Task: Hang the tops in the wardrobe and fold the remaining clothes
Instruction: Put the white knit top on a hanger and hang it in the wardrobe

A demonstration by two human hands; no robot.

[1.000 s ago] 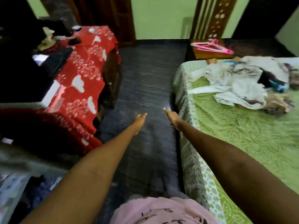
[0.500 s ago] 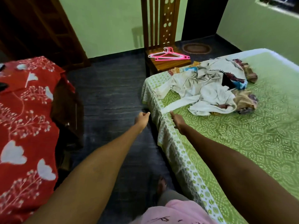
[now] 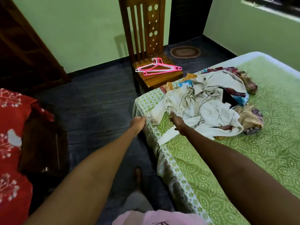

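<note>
Now both hands reach clothes pile (image 3: 209,101) on bed (image 3: 243,159): left hand (image 3: 138,122) loosely curled, empty; right hand (image 3: 177,121) spread. Risk: tangled garments drag out together, slide off bed edge.

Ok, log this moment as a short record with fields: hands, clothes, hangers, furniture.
left hand: fingers loosely curled, at the bed's near corner, holding nothing that shows
right hand: open, reaching over the bed toward the clothes pile
clothes pile: heaped unfolded on the green bedsheet, a cream garment on top, patterned pieces beneath
hangers: pink, lying flat on the wooden chair seat
chair position: beside the bed's far corner
rug: small oval, on the floor behind the chair
</note>
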